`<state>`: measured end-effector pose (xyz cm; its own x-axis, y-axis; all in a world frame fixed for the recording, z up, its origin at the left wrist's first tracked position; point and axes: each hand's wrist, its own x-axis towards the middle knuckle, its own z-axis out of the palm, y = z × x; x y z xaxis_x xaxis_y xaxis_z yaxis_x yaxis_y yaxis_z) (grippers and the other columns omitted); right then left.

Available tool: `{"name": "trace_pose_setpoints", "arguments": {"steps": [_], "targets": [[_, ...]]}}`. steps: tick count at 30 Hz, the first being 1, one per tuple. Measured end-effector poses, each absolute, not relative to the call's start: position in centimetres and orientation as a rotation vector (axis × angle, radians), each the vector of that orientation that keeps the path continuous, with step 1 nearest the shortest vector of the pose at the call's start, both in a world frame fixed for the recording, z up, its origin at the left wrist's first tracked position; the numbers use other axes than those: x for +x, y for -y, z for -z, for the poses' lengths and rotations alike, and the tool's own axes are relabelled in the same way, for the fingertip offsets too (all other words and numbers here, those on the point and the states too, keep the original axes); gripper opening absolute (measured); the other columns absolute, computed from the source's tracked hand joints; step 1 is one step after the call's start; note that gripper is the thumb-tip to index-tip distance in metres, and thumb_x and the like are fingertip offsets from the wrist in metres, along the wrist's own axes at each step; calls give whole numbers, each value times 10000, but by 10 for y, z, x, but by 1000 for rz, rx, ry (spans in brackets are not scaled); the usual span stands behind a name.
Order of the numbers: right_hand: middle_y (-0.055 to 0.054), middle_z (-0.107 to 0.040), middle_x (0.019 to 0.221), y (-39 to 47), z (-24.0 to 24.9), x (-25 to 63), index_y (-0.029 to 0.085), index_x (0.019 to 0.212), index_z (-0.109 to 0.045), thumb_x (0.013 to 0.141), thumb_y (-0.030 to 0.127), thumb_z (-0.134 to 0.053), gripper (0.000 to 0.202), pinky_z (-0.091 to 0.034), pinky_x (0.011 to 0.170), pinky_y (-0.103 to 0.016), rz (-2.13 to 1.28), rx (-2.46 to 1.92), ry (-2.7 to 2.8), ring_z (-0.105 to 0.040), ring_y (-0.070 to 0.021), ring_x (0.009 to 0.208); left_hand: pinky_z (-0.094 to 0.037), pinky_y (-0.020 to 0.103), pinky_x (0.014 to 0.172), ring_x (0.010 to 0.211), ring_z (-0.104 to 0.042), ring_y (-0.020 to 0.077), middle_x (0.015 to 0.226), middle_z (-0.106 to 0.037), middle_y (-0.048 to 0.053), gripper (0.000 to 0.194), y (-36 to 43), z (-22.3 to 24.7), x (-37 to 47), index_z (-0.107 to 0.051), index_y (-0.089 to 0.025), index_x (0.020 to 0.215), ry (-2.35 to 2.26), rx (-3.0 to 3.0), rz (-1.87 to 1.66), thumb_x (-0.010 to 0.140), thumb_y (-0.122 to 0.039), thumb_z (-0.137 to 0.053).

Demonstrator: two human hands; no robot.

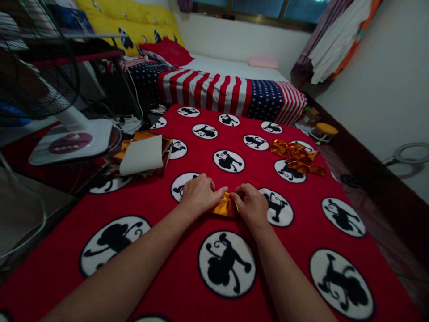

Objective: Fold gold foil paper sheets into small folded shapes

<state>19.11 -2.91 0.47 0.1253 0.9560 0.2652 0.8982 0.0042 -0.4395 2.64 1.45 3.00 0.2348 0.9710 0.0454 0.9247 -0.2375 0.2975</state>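
Note:
A small piece of shiny gold foil paper [225,208] lies on the red cloth [161,241] printed with black monkeys in white circles. My left hand [200,192] grips its left end, with the thumb stretched over the top edge. On the other end, my right hand [251,203] pinches the foil between thumb and curled fingers. Both hands rest low on the cloth, and part of the foil is hidden under them. Several folded pieces of orange-gold foil [295,156] lie in a loose heap farther off to the right.
At the left edge sits a stack of gold sheets [142,136] with a pale card [142,156] on top. Beside it stands a fan with a white base [73,141]. Behind are a bed with a striped cover [204,89] and a yellow stool [326,129].

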Motion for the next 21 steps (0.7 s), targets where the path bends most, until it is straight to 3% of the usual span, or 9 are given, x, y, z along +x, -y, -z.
{"name": "trace_pose_setpoints", "arguments": {"steps": [6,15,21], "targets": [[5,-632,755,31,-6,191,211,740,-623,829,285,-607,117,-330,603,-255,-144,-1882,1777,-566,-144,682,-478,338,719,922,-627,277,988,-618,117,572,-9,-25,32,-668,-169,938,-1809,2371,-318,799,-691,-482],[1,-638,762,32,-6,191,215,756,-632,821,293,-617,103,-337,616,-256,-179,-1872,1745,-559,-147,676,-391,259,653,822,-607,166,910,-638,-2,180,-22,-21,11,-638,-243,875,-1615,2281,-400,781,-391,-678],[2,-630,749,33,-5,191,210,756,-633,829,284,-605,108,-336,623,-258,-171,-1851,1760,-556,-148,681,-360,265,618,777,-593,155,866,-648,-16,87,-26,-21,3,-710,-277,790,-1508,2243,-449,784,-342,-653]]}}
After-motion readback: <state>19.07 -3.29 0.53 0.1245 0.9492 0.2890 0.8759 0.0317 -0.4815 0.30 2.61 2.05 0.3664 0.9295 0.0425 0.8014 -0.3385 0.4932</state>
